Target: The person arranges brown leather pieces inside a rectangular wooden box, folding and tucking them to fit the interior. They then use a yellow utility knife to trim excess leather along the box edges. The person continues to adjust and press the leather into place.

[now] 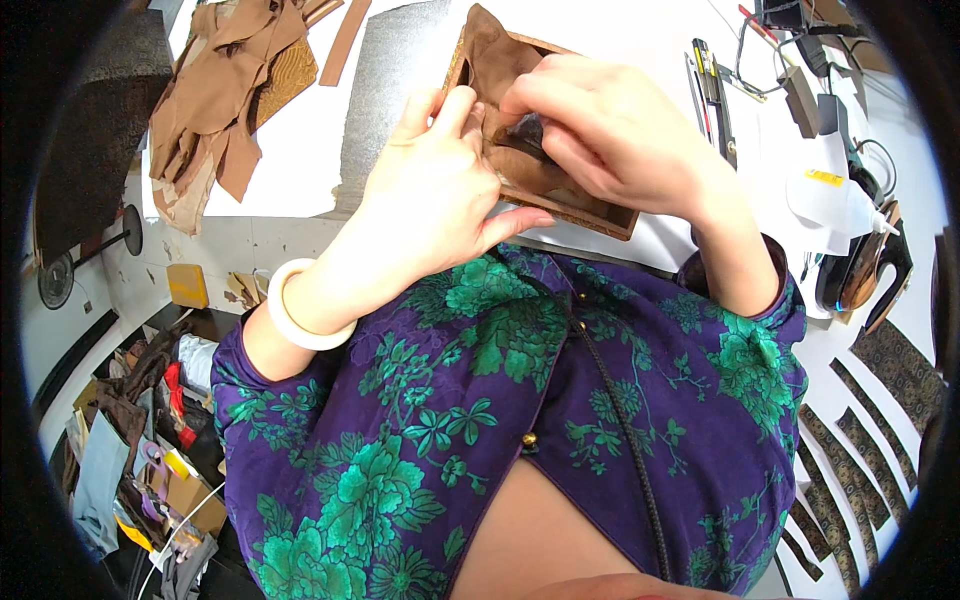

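Note:
A shallow brown box (622, 222) lies tilted on the white tabletop, with soft brown suede-like leather (490, 60) inside it and rising over its far left corner. My left hand (430, 190) is at the box's left side, fingers curled over its edge and thumb stretched along the near side. Over the inside of the box, my right hand (630, 130) is closed, its fingertips bent down onto the leather. A dark patch (525, 132) shows below the right fingers; whether it is a tool or a shadow, I cannot tell. My right fingers hide what they pinch.
Brown leather scraps (220, 80) are piled at the far left, beside a grey sheet (395, 90). Cutters and pens (712, 90) lie right of the box, with cables and a white bottle (880, 222) beyond. Patterned dark strips (865, 465) cover the right side. A cluttered bin (150, 460) stands lower left.

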`<state>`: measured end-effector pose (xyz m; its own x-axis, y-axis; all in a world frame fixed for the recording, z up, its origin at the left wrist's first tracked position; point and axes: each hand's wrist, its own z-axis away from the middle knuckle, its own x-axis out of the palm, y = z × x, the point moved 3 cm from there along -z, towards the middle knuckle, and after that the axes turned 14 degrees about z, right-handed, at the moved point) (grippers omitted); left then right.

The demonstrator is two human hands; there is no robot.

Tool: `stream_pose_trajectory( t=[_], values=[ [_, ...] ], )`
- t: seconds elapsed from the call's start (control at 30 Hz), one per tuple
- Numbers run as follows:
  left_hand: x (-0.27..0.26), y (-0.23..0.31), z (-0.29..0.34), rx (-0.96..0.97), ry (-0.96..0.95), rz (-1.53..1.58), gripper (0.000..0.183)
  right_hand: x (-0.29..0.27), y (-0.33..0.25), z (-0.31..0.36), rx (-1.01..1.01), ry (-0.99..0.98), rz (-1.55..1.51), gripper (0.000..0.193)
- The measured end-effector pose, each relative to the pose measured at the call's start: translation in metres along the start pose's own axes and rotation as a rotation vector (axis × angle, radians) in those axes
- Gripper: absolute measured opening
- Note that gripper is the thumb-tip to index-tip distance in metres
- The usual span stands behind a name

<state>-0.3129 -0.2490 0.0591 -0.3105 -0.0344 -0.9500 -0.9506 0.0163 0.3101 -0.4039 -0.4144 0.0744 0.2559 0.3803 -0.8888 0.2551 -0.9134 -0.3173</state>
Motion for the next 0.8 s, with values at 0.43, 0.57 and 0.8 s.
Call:
stream_pose_trajectory(
  t=[0.43,0.57,0.8],
  values=[
    [0.001,0.001,0.004,-0.009,0.035,0.007,0.083,0.022,0.009,0.007,0.106,-0.105,-0.011,0.042],
    [0.002,0.0,0.004,-0.011,0.023,-0.004,0.083,0.033,0.007,0.005,0.123,-0.123,-0.08,0.042],
    [-0.002,0.003,0.007,-0.054,-0.005,0.048,0.08,0.008,0.005,0.02,0.379,0.2,-0.239,0.036]
  ],
)
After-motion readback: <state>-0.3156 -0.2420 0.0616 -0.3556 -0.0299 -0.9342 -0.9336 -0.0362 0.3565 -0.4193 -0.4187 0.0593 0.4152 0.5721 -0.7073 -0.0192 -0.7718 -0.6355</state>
